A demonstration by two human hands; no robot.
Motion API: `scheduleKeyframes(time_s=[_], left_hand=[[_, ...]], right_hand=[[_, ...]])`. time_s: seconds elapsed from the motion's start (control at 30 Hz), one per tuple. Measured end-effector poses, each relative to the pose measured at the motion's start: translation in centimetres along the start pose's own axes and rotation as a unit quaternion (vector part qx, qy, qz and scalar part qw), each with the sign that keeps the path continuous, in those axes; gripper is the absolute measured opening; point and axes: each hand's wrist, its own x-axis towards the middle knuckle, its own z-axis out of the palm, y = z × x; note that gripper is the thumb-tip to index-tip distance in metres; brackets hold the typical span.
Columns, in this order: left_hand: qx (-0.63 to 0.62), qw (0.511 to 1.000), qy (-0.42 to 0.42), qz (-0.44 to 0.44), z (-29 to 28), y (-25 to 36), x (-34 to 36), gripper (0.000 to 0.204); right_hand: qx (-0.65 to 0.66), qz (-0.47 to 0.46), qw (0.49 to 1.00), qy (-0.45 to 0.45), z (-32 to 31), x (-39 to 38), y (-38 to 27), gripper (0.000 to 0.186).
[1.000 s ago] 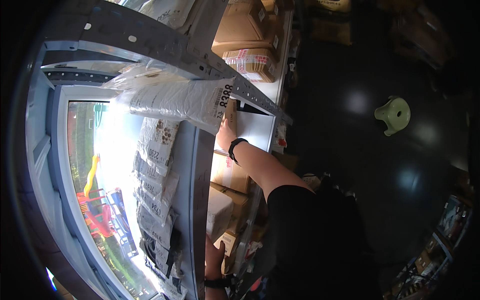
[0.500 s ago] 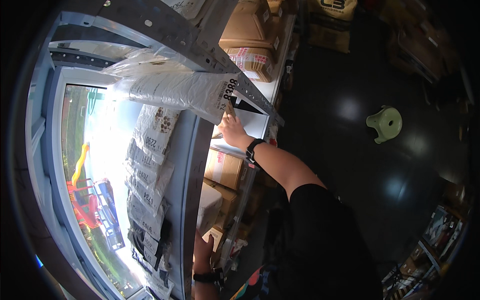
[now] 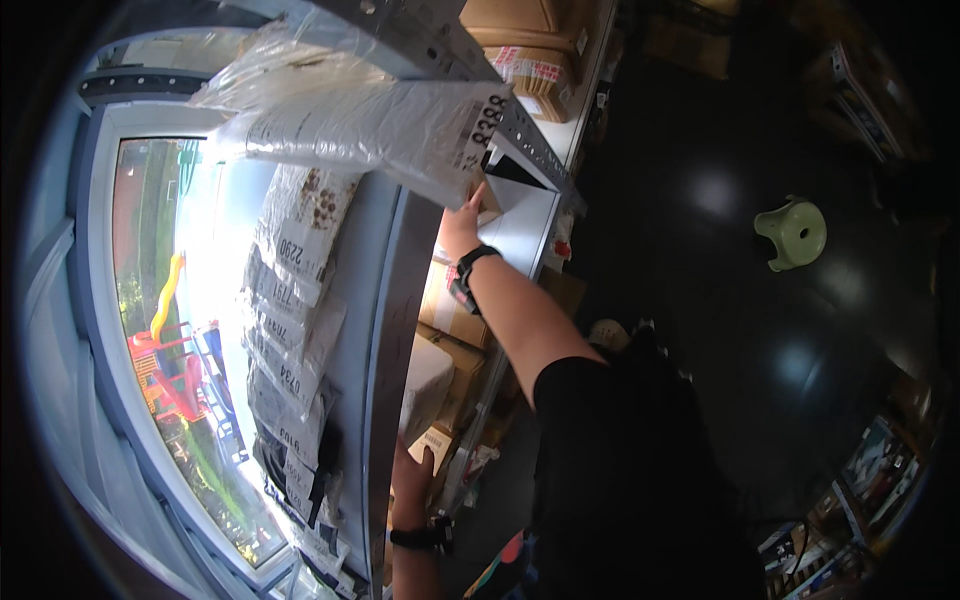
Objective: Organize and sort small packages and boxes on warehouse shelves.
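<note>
My right hand reaches up to the end of a clear-plastic-wrapped white parcel. One finger is stretched out against the parcel's lower corner, below its printed label; the other fingers are mostly hidden. Below, my left hand is by the upright metal shelf edge, thumb apart, its remaining fingers partly hidden behind that edge. Nothing shows in its grasp. Several labelled white and grey plastic mailers lie in an overlapping row on the shelf, left of both hands. Black bands circle both wrists.
Perforated grey shelf framing stands beside the wrapped parcel. Cardboard boxes fill shelving beyond. A bright window is at the left. On the dark floor at right stands a pale green stool.
The view has shifted. My right hand's finger has moved from the label's face to the parcel's lower corner. My left hand stays by the shelf edge.
</note>
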Motion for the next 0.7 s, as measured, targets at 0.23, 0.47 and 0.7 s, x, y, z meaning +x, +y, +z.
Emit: scheduleKeyframes(time_s=[0.23, 0.47, 0.7], left_hand=[[0.018, 1.0, 0.009, -0.003, 0.2, 0.3, 0.3, 0.103], [-0.001, 0.997, 0.034, 0.065, 1.4, -1.6, 0.3, 0.1], [-0.008, 0.993, 0.082, 0.09, 2.0, -3.8, 0.4, 0.084]], right_hand=[[0.152, 0.074, 0.972, -0.165, -3.9, 1.1, 5.0, 0.11], [0.428, 0.114, 0.838, -0.319, -10.0, -1.8, 10.4, 0.105], [0.676, 0.264, 0.493, -0.479, -21.0, -11.0, 17.1, 0.076]])
